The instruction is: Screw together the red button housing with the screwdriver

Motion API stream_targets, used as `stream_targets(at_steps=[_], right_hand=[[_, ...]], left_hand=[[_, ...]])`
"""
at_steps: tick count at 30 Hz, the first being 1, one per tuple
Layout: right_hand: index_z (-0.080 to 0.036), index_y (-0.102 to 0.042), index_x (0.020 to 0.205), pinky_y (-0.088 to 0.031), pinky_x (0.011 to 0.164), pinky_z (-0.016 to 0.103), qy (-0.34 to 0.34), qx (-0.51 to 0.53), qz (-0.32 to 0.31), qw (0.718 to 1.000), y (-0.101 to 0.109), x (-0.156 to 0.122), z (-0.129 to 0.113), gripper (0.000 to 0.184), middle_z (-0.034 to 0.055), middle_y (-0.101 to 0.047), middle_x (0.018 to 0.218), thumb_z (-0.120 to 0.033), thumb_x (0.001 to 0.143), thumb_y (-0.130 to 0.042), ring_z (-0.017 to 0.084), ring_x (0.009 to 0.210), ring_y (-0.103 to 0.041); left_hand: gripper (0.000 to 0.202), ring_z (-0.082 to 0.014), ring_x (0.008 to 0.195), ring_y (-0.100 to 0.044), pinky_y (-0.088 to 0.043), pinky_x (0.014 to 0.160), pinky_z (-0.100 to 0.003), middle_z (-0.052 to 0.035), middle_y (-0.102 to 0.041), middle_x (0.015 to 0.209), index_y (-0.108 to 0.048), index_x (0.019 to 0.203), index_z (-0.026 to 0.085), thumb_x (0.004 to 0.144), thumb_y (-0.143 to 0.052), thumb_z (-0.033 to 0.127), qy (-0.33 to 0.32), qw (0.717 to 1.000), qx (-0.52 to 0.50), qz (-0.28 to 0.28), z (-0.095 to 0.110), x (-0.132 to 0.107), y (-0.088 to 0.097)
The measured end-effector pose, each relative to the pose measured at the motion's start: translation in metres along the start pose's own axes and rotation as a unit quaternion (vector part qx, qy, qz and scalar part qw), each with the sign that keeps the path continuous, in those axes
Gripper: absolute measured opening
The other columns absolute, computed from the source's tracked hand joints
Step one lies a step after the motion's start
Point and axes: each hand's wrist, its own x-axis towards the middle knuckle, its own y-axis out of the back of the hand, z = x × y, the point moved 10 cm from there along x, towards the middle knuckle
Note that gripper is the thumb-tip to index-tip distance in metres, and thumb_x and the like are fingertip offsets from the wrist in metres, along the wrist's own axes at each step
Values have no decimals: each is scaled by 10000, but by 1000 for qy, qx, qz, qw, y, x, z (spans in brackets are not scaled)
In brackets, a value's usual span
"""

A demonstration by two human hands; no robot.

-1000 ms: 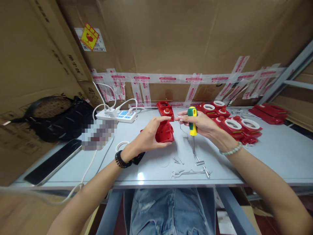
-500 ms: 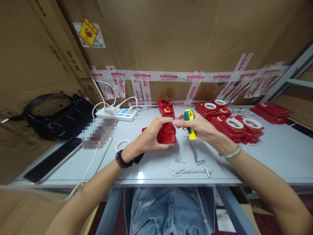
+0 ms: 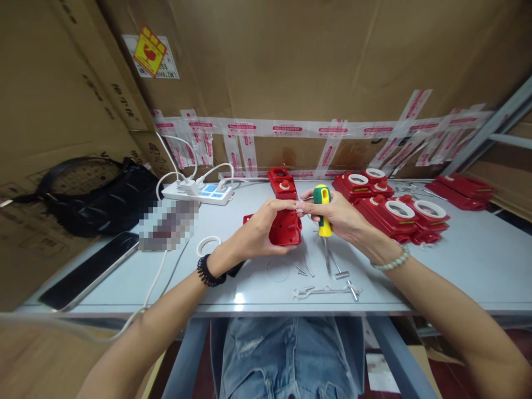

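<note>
Resting on the grey table (image 3: pixel 457 266), nothing was being driven yet: the red housing (image 3: pixel 286 227) was gripped above it by the left hand (image 3: pixel 253 235), the screwdriver (image 3: pixel 322 210) clenched in the right hand (image 3: pixel 343 216) (a small part apparently pinched against the housing's top); careful alignment seemed needed next.

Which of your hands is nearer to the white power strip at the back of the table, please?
Left. The left hand, holding a red plastic part, sits just right of and in front of the power strip. The right hand, gripping a screwdriver, is farther right.
</note>
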Motion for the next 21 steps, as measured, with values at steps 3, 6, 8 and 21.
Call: stream_targets(at_steps=[3, 6, 8, 21], right_hand=[[-170, -626, 759, -374, 491, 219, 0, -11, -2, 1000, -1, -1, 0, 274, -7, -639, 637, -290, 600, -816, 80, 563, -550], [-177, -619, 749, -368, 483, 217, -1, -7, -6, 1000, -3, -1, -1, 269, -30, -616, 627, -288, 599, -813, 64, 530, -521], [-180, -620, 752, -365, 477, 212, -5, -3, -11, 1000, -4, -1, -1, 272, -41, -604, 633, -269, 586, -817, 54, 517, -504], [-185, -622, 815, -352, 491, 221, -39, -7, -23, 999, 0, 1, 2, 316, -31, -613, 664, -206, 568, -817, 77, 582, -540]], left_hand=[[726, -273, 1202, -521, -486, 969, -456, -134, -493, 1298, -339, 1287, 250, 692, -753, 228, 6, 1000, -7, -3, 0, 1, 0], [697, -276, 1209, -505, -475, 974, -466, -137, -490, 1282, -359, 1262, 244, 689, -757, 236, -4, 1000, -1, 1, 3, 2, 2], [678, -273, 1204, -499, -470, 973, -470, -134, -498, 1254, -374, 1245, 242, 688, -759, 238, -14, 1000, 4, 5, 5, 3, 3], [675, -264, 1175, -508, -468, 966, -453, -126, -511, 1226, -388, 1235, 238, 676, -766, 234, -25, 1000, -12, 10, 10, 5, 3]])
